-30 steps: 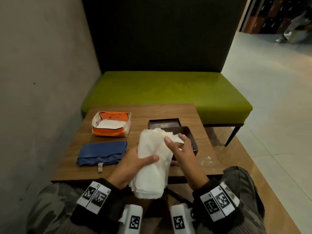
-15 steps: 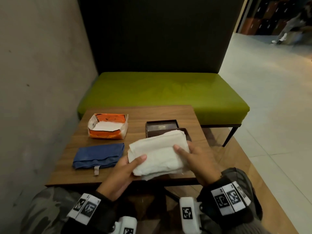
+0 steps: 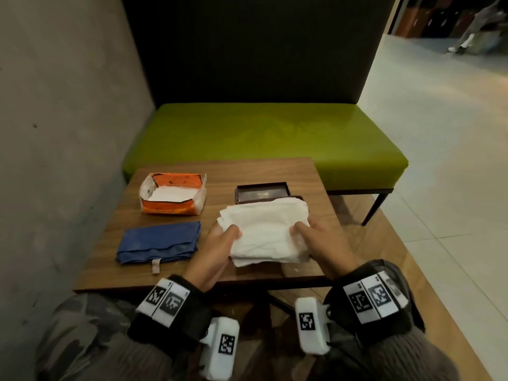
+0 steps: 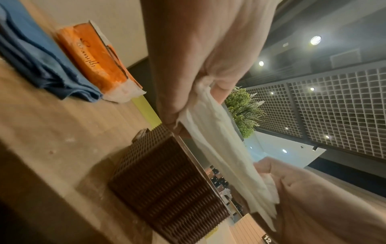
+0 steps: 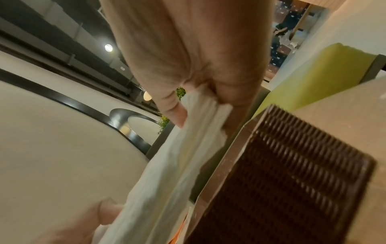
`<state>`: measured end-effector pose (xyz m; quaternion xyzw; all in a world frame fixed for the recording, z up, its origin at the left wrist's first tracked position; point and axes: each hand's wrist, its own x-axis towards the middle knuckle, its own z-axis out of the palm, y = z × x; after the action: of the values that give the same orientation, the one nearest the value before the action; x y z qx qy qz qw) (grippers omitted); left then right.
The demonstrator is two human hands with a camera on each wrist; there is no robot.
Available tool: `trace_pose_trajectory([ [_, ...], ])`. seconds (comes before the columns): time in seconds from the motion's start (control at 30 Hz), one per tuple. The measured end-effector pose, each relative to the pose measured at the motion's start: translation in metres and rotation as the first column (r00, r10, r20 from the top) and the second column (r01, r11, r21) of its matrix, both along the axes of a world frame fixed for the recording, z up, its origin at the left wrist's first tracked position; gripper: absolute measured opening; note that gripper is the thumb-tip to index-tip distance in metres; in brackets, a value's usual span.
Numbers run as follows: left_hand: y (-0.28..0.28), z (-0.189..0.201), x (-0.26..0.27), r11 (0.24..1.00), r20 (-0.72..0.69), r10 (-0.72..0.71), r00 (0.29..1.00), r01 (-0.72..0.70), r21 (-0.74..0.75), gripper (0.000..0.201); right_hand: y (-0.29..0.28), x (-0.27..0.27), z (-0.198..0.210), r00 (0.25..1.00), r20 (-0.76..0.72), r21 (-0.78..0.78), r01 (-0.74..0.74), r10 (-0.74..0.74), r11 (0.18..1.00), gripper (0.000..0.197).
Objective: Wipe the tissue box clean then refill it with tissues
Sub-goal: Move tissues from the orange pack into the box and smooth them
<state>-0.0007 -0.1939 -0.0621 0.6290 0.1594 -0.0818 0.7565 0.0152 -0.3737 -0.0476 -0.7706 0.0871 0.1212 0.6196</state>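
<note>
I hold a thick white stack of tissues (image 3: 265,229) flat between both hands, just above the brown ribbed tissue box (image 4: 167,186), which the stack mostly hides in the head view. My left hand (image 3: 220,243) grips the stack's left end, thumb on top. My right hand (image 3: 316,240) grips the right end (image 5: 200,115). In the wrist views the stack (image 4: 225,156) hangs a little above the box's open top (image 5: 292,173). The box's dark lid (image 3: 262,191) lies upturned on the table behind it.
An opened orange tissue pack (image 3: 173,198) sits at the wooden table's (image 3: 247,171) back left. A folded blue cloth (image 3: 159,242) lies in front of it. A green bench (image 3: 264,138) stands beyond the table, a concrete wall on the left.
The tissue stack hung upright from my left hand a second ago. Both hands have since turned it flat and moved it forward over the box.
</note>
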Motion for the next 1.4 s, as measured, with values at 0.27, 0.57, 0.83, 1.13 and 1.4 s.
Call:
trace_pose_trajectory([
  [0.27,0.002,0.000,0.058,0.874,0.274,-0.057,0.960,-0.085,0.479,0.022,-0.019,0.044,0.009,0.966,0.255,-0.268,0.117,-0.047,0.956,0.021],
  [0.57,0.005,-0.013,0.076,0.539,0.142,-0.251,0.957,0.017,0.842,0.018,-0.016,0.049,-0.018,0.987,0.158,-0.556,0.058,0.037,0.829,0.054],
  [0.83,-0.002,-0.025,0.063,0.197,0.185,-0.616,0.766,-0.077,0.977,0.038,0.003,0.034,-0.032,0.878,0.283,-0.779,-0.024,0.387,0.626,0.052],
  [1.13,0.008,-0.031,0.067,-0.065,-0.100,-0.671,0.734,0.076,0.995,0.058,0.015,0.037,-0.025,0.880,-0.017,-0.856,-0.258,0.474,0.448,0.054],
  [1.4,0.007,-0.026,0.054,-0.095,-0.176,-0.696,0.696,0.154,0.983,0.032,0.026,0.034,-0.027,0.918,-0.075,-0.855,-0.261,0.391,0.449,0.053],
])
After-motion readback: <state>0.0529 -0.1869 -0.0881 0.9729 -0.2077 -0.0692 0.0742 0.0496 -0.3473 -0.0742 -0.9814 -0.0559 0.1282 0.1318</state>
